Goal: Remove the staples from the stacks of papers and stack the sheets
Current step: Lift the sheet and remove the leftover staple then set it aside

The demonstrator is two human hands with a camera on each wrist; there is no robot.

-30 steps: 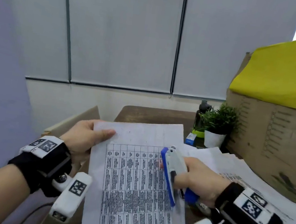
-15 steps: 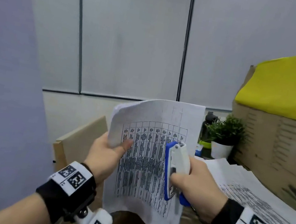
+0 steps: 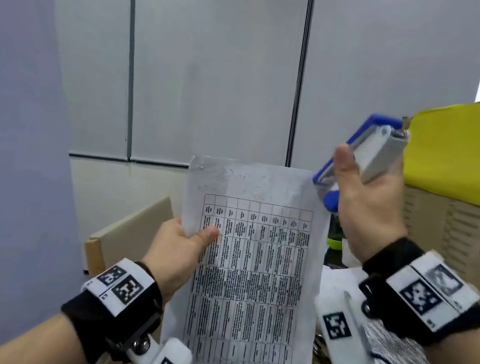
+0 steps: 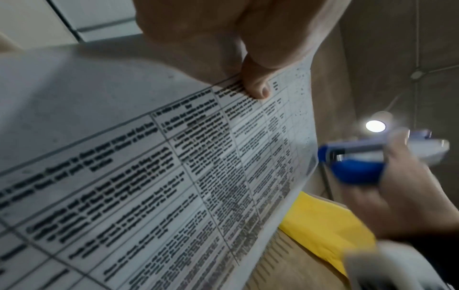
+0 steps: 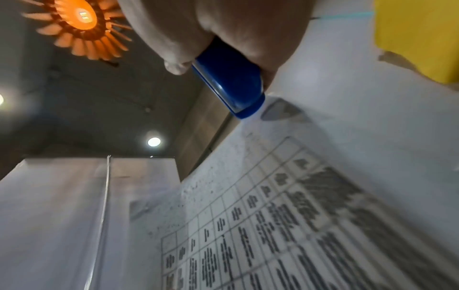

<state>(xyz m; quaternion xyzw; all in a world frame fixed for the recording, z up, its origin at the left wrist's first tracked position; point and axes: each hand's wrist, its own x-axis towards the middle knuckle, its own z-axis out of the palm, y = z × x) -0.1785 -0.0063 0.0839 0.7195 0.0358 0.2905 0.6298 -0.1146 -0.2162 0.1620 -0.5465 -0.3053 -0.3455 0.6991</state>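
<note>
A: Head view: the left hand (image 3: 181,251) pinches the upright paper (image 3: 249,276) at its left edge; the right hand (image 3: 366,200) grips the stapler (image 3: 361,156) just past the top right corner.

B: Only the wrist views show ceiling lights (image 5: 154,141). More sheets (image 3: 405,356) lie on the worktop under the right wrist.

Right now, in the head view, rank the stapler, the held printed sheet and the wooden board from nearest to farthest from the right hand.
1. Stapler, gripped in the right hand.
2. Printed sheet, just left, pinched by the left hand.
3. Wooden board, far left.
</note>
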